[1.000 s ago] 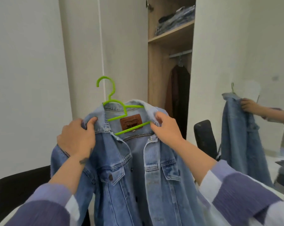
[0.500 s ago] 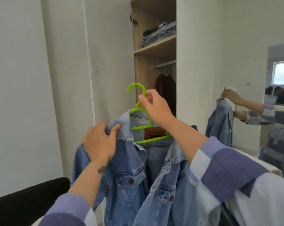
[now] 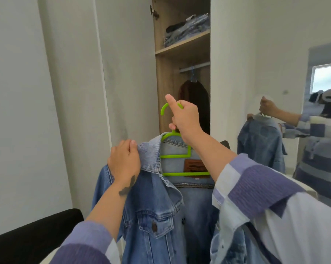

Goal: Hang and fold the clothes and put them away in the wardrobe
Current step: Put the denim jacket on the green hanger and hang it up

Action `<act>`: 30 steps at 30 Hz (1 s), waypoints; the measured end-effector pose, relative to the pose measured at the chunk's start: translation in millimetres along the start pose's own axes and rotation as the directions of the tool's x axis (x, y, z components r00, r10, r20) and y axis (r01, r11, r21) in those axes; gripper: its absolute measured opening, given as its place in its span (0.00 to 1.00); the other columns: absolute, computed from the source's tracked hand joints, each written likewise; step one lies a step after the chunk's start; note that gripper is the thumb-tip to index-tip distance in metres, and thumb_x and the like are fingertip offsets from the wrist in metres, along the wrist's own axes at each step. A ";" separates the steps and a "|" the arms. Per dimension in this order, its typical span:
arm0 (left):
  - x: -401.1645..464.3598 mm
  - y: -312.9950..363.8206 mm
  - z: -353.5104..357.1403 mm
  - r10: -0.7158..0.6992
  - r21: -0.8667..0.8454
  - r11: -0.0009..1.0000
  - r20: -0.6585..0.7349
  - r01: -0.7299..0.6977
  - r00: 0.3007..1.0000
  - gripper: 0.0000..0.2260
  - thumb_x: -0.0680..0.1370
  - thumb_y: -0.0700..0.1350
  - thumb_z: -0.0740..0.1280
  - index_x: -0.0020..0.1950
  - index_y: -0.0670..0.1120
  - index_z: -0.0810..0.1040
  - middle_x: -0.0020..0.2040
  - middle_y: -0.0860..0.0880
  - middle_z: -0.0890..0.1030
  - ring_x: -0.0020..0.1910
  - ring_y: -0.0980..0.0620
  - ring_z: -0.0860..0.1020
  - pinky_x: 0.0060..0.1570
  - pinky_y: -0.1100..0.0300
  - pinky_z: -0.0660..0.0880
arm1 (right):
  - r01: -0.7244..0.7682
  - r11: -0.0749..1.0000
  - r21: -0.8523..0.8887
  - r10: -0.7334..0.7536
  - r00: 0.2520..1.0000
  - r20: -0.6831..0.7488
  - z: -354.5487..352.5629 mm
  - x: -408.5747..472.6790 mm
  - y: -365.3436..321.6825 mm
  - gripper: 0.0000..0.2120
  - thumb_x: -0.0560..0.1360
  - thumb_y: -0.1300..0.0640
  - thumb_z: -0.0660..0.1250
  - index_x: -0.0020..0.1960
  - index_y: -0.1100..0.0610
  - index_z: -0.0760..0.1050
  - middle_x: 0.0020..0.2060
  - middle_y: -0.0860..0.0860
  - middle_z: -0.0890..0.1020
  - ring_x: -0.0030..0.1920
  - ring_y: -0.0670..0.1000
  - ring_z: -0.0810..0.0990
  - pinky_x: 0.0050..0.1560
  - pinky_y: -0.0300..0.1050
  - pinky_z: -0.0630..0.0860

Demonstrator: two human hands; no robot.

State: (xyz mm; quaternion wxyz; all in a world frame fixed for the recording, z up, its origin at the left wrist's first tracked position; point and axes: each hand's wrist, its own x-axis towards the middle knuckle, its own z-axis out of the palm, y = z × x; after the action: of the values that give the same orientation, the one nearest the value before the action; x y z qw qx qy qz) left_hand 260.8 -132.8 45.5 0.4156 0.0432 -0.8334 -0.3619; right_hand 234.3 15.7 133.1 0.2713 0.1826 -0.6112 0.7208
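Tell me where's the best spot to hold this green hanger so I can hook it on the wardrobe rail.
Grip the green hanger by its neck just under the hook, from the right, as the right hand does. That likely leaves the hook's open left end free for the rail.

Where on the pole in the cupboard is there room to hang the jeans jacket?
The metal wardrobe rail shows bare stretches on both sides of the blue hanger carrying the dark garment; its right end is hidden behind the white wardrobe panel. The wooden shelf above is crowded with folded denim clothes.
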 end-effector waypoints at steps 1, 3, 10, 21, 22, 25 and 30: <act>3.2 1.0 1.8 -0.025 -0.007 1.000 -0.014 0.025 1.000 0.15 0.82 0.46 0.52 0.43 0.43 0.73 0.50 0.42 0.77 0.54 0.40 0.70 0.53 0.49 0.66 | 0.010 1.000 -0.027 -0.010 1.000 -0.013 -1.6 0.1 3.0 0.24 0.74 0.47 0.69 0.29 0.53 0.59 0.24 0.50 0.57 0.21 0.49 0.59 0.20 0.40 0.62; 11.5 -0.6 2.7 -0.041 0.009 0.999 -0.042 0.041 0.998 0.16 0.83 0.46 0.51 0.49 0.40 0.76 0.55 0.40 0.78 0.57 0.38 0.70 0.56 0.47 0.65 | 0.016 0.998 -0.062 -0.020 0.998 -0.065 -9.4 0.8 7.6 0.24 0.74 0.47 0.69 0.28 0.53 0.59 0.24 0.50 0.58 0.19 0.49 0.60 0.21 0.40 0.63; 26.7 -15.0 0.9 0.085 0.126 0.990 -0.110 -0.070 0.990 0.16 0.83 0.46 0.51 0.51 0.40 0.76 0.56 0.40 0.76 0.56 0.38 0.70 0.52 0.47 0.64 | 0.042 0.977 -0.209 -0.083 0.978 -0.190 -45.9 6.9 3.1 0.23 0.78 0.46 0.63 0.27 0.55 0.63 0.22 0.51 0.62 0.14 0.47 0.66 0.22 0.42 0.64; 13.7 -11.2 43.3 0.325 -0.008 0.943 0.239 -0.333 0.915 0.08 0.80 0.54 0.58 0.48 0.51 0.70 0.47 0.52 0.75 0.53 0.50 0.72 0.54 0.53 0.56 | 0.038 0.974 -0.223 -0.046 0.998 -0.030 -22.1 15.3 -9.5 0.22 0.79 0.49 0.60 0.29 0.54 0.60 0.23 0.50 0.61 0.16 0.45 0.63 0.27 0.47 0.66; 14.6 -8.3 46.4 0.291 -0.037 0.956 0.209 -0.290 0.934 0.08 0.80 0.54 0.59 0.45 0.52 0.68 0.44 0.53 0.73 0.51 0.51 0.70 0.51 0.54 0.54 | 0.060 0.957 -0.284 -0.061 0.998 0.007 -24.2 15.8 -12.2 0.21 0.80 0.49 0.58 0.31 0.54 0.61 0.23 0.51 0.62 0.17 0.45 0.65 0.30 0.50 0.70; 22.1 2.2 53.4 0.241 -0.064 0.970 0.132 -0.234 0.962 0.09 0.79 0.53 0.60 0.42 0.50 0.67 0.41 0.53 0.71 0.50 0.50 0.69 0.48 0.55 0.52 | 0.156 0.880 -0.448 -0.128 0.987 0.093 -49.5 18.5 -19.0 0.17 0.82 0.55 0.52 0.35 0.54 0.67 0.28 0.51 0.70 0.29 0.49 0.73 0.43 0.50 0.75; 37.4 25.0 68.0 0.250 -0.056 0.968 0.061 -0.246 0.966 0.10 0.79 0.53 0.60 0.44 0.48 0.71 0.41 0.51 0.73 0.52 0.44 0.73 0.55 0.50 0.58 | 0.129 0.443 -0.887 -0.005 0.990 0.141 -154.9 -5.4 6.3 0.17 0.82 0.54 0.50 0.51 0.60 0.75 0.46 0.53 0.78 0.49 0.54 0.75 0.53 0.49 0.69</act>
State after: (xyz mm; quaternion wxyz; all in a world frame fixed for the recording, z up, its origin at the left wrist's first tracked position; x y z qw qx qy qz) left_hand 193.0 -89.9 59.5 0.4302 -0.0835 -0.8369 -0.3281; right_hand 245.3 166.0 96.1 0.3184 0.0784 -0.9060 0.2675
